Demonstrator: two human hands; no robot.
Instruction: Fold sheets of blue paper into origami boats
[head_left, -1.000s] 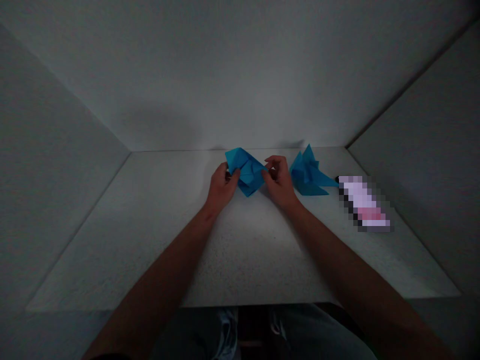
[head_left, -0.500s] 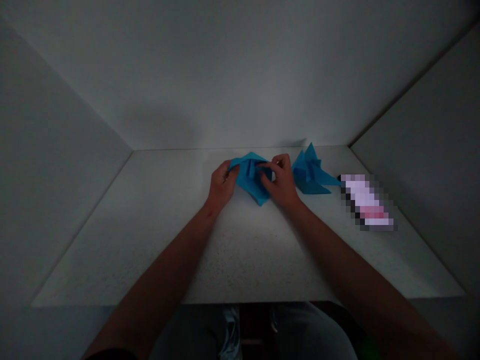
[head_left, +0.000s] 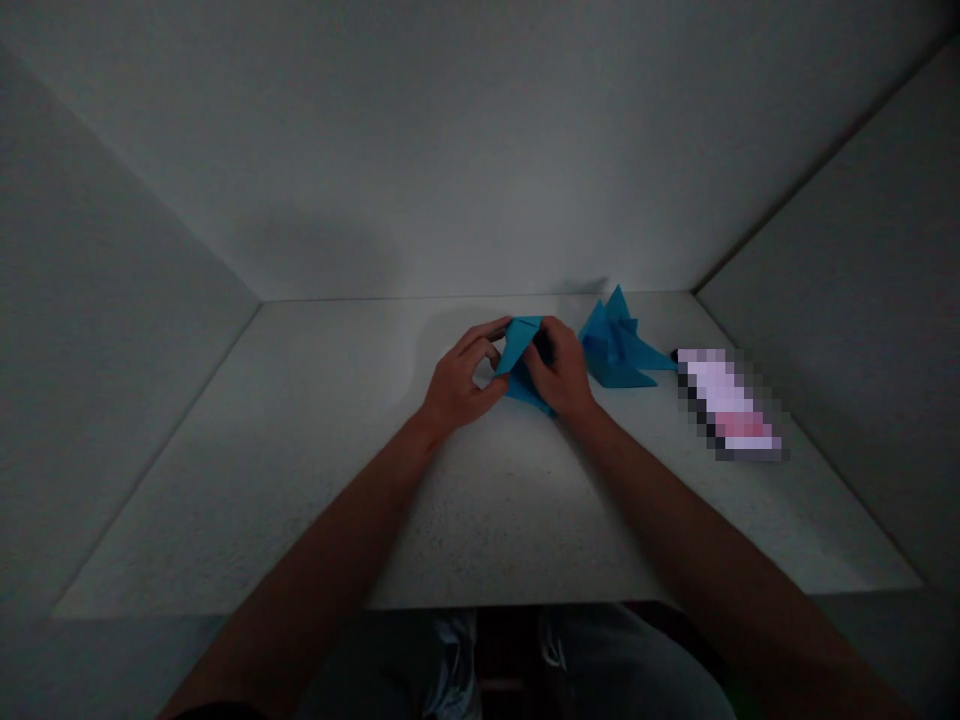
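A folded piece of blue paper (head_left: 519,342) is held up between my two hands, just above the white table. My left hand (head_left: 466,377) grips its left side, fingers along the top and thumb at the lower edge. My right hand (head_left: 561,368) closes on the right side, with its fingertips partly hidden behind and inside the folds. A lower flap of the paper points down toward me between the hands. Right of my right hand stands a blue origami figure (head_left: 621,348) with several pointed tips.
A phone (head_left: 729,405), blurred out by pixels, lies on the white table (head_left: 480,530) at the right, close to the origami figure's tip. White walls rise at the back, left and right. My legs are below the table's front edge.
The blue paper has turned and been drawn narrower, its wide open face no longer showing. My left hand has moved right, closer to my right hand, which now grips the paper's right side.
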